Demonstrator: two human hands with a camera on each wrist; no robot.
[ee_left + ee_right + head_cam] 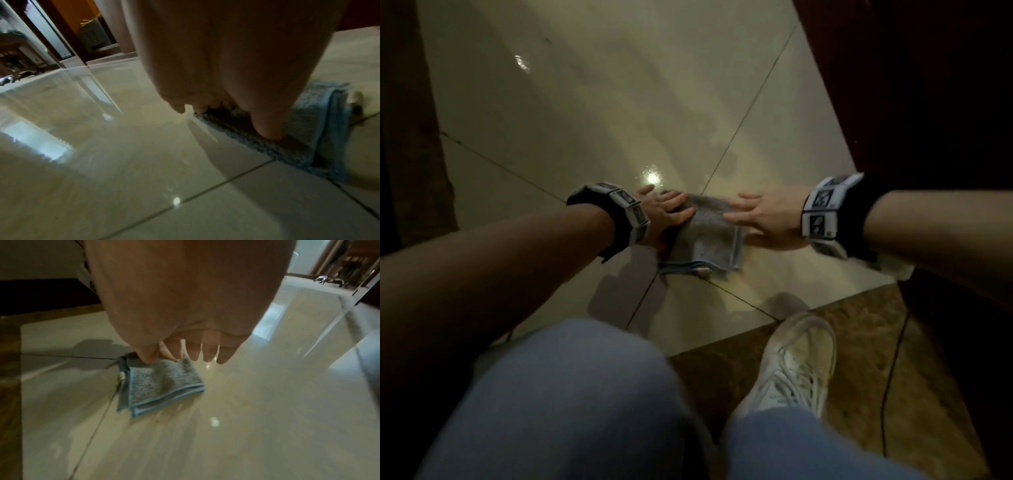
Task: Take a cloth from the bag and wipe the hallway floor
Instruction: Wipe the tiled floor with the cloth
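Note:
A folded blue-grey cloth (709, 240) lies flat on the glossy cream floor tiles (619, 120), across a grout line. My left hand (667, 210) presses on its left far part with straight fingers. In the left wrist view the thumb of that hand (224, 107) bears down on the cloth (304, 116). My right hand (746, 216) touches the cloth's right edge with fingers spread. In the right wrist view, the right hand (176, 353) has its thumb and forefinger on the far corner of the cloth (164, 382), with the other fingers over bare tile.
Dark wooden frames stand at the left (407, 137) and right (928, 102) of the hallway. My knees in jeans (568, 394) and a white shoe (794, 359) are near, on a brown strip of floor (859, 342) with a thin cable (893, 359). Wet streaks shine on the tiles ahead.

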